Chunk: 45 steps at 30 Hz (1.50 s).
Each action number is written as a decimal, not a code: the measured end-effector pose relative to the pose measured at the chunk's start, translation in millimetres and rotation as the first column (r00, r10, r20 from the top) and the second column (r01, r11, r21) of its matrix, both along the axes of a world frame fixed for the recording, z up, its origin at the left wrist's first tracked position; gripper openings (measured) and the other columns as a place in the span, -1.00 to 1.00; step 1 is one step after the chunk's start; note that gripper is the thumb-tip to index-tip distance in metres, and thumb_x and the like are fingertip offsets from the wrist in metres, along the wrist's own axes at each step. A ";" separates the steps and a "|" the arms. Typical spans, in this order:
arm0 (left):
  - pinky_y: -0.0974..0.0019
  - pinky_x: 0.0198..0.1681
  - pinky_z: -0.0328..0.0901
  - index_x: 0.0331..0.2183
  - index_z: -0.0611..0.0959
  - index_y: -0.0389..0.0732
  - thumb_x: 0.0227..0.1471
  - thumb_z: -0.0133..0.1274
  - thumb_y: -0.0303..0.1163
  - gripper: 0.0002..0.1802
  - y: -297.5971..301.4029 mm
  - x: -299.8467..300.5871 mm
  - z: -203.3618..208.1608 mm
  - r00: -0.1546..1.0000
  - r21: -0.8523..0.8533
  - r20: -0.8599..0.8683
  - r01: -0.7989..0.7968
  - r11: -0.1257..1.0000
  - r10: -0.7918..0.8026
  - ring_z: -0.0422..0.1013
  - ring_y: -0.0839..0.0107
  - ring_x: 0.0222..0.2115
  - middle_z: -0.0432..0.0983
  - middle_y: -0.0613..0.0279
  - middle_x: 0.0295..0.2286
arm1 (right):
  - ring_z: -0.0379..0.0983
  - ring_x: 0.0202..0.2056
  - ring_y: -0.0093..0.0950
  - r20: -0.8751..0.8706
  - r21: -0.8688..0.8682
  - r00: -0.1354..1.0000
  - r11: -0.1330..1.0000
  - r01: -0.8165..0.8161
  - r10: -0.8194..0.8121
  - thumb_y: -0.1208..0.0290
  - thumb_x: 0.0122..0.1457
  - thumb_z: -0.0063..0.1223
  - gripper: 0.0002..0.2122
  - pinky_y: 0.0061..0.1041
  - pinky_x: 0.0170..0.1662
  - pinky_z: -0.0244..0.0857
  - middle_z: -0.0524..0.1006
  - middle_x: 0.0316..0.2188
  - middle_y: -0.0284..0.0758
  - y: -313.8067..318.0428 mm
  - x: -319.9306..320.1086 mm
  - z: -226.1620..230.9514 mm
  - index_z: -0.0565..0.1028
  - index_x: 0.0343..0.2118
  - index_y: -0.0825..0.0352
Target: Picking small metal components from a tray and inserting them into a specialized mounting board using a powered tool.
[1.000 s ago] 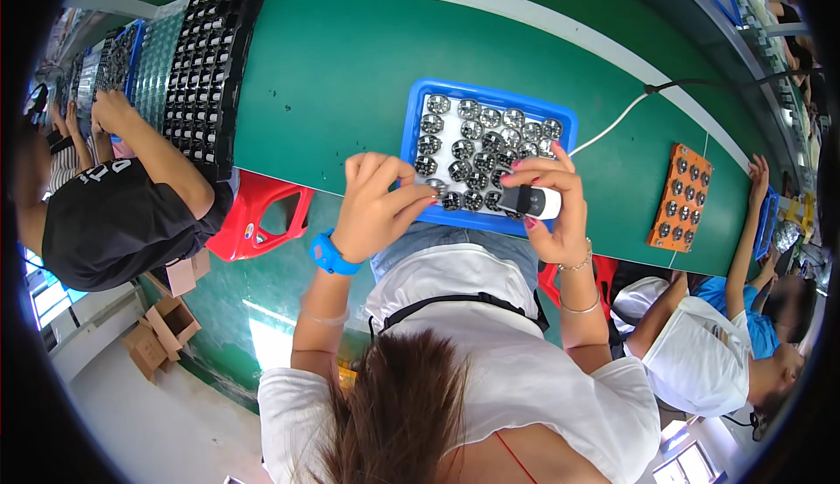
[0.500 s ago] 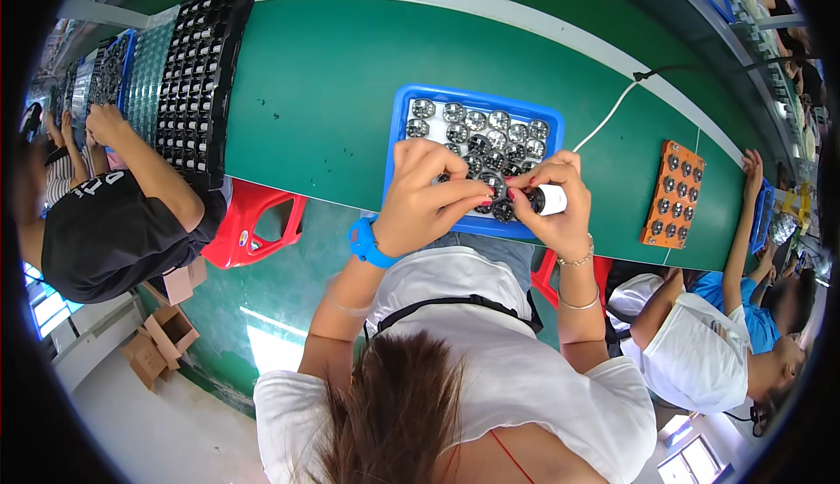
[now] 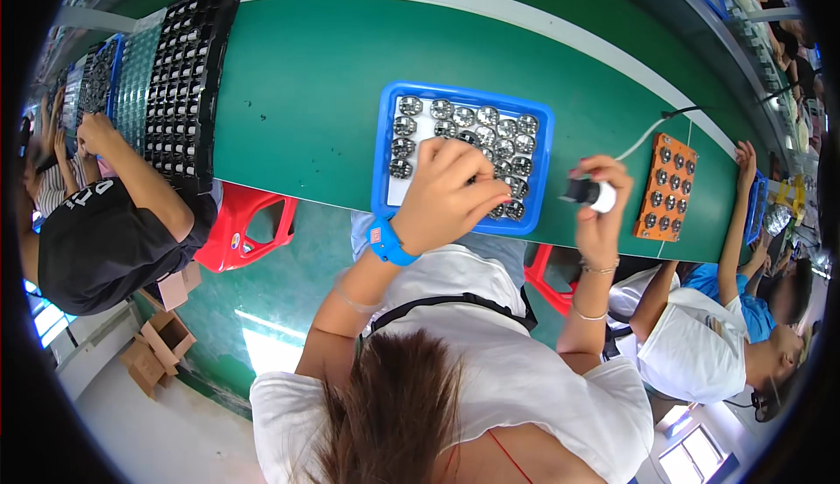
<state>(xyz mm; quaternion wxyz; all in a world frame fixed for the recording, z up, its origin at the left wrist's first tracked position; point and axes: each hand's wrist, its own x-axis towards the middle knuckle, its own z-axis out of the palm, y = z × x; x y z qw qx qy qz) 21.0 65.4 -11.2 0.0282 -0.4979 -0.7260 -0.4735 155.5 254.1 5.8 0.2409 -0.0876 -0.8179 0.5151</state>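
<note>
Device (image 3: 592,193): long axis crosswise, black end leftward.

My left hand (image 3: 437,208) arches at the middle of the frame, fingers (image 3: 455,153) bent, my left forearm (image 3: 367,280) slanting up rightward from below. Right of centre, my right hand (image 3: 600,221) curls its fingers in a grip, my right forearm (image 3: 593,290) nearly upright.
</note>
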 end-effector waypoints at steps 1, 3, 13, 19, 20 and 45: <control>0.22 -0.20 0.05 -0.49 0.65 0.00 -0.23 0.24 -0.29 -0.87 3.7 2.8 1.3 0.999 -0.011 -0.028 0.022 1.000 -0.023 0.28 0.40 -0.36 0.31 0.46 -0.51 | 0.33 -0.20 -0.41 0.001 -0.012 0.999 0.999 -0.033 0.033 -0.07 0.01 0.11 -0.46 -0.42 -0.10 0.26 0.33 -0.19 -0.19 -9.9 -1.6 -0.5 0.22 -0.19 0.31; 0.22 -0.19 0.05 -0.49 0.65 0.00 -0.25 0.23 -0.29 -0.87 10.6 7.2 5.9 0.998 0.000 -0.022 0.059 0.998 -0.059 0.28 0.40 -0.36 0.31 0.46 -0.51 | 0.33 -0.20 -0.38 -0.014 -0.005 0.996 0.997 -0.083 0.082 -0.10 -0.06 0.15 -0.41 -0.43 -0.11 0.26 0.34 -0.21 -0.17 -22.3 -5.2 -2.5 0.24 -0.18 0.32; 0.20 -0.19 0.06 -0.50 0.65 0.00 -0.28 0.26 -0.29 -0.84 1.1 4.4 9.0 0.999 -0.014 0.002 0.044 0.999 -0.044 0.28 0.40 -0.34 0.30 0.45 -0.51 | 0.31 -0.27 -0.38 -0.058 0.184 0.990 0.976 -0.118 0.131 -0.08 -0.12 0.20 -0.41 -0.43 -0.21 0.23 0.33 -0.27 -0.24 -25.5 -12.7 -0.4 0.32 -0.21 0.32; 0.19 -0.19 0.06 -0.52 0.67 0.00 -0.28 0.27 -0.30 -0.86 -62.0 -11.6 4.3 0.994 -0.160 -0.040 -0.109 0.981 0.104 0.27 0.35 -0.33 0.31 0.43 -0.50 | 0.39 -0.32 -0.43 -0.101 0.007 0.987 0.992 0.124 -0.123 0.02 -0.28 0.35 -0.41 -0.53 -0.27 0.28 0.43 -0.31 -0.25 -26.4 -10.2 1.0 0.41 -0.24 0.33; 0.19 -0.18 0.05 -0.52 0.68 0.00 -0.29 0.28 -0.30 -0.86 -74.9 -14.4 -0.6 0.994 -0.251 -0.050 -0.107 0.962 0.098 0.27 0.35 -0.32 0.32 0.43 -0.50 | 0.39 -0.32 -0.43 -0.101 0.003 0.987 0.992 0.124 -0.123 0.02 -0.28 0.35 -0.41 -0.53 -0.27 0.28 0.43 -0.31 -0.25 -27.2 -13.3 1.9 0.41 -0.24 0.33; 0.25 -0.24 0.08 -0.47 0.66 0.00 -0.30 0.28 -0.35 -0.81 -61.9 -27.5 5.7 0.993 -0.188 -0.030 -0.114 0.976 0.110 0.27 0.37 -0.37 0.31 0.41 -0.50 | 0.53 -0.17 -0.29 0.088 0.109 0.940 0.934 -0.339 0.331 0.57 -0.21 0.32 -0.60 -0.47 -0.15 0.40 0.56 -0.19 -0.17 -61.4 -57.1 6.2 0.51 -0.20 0.36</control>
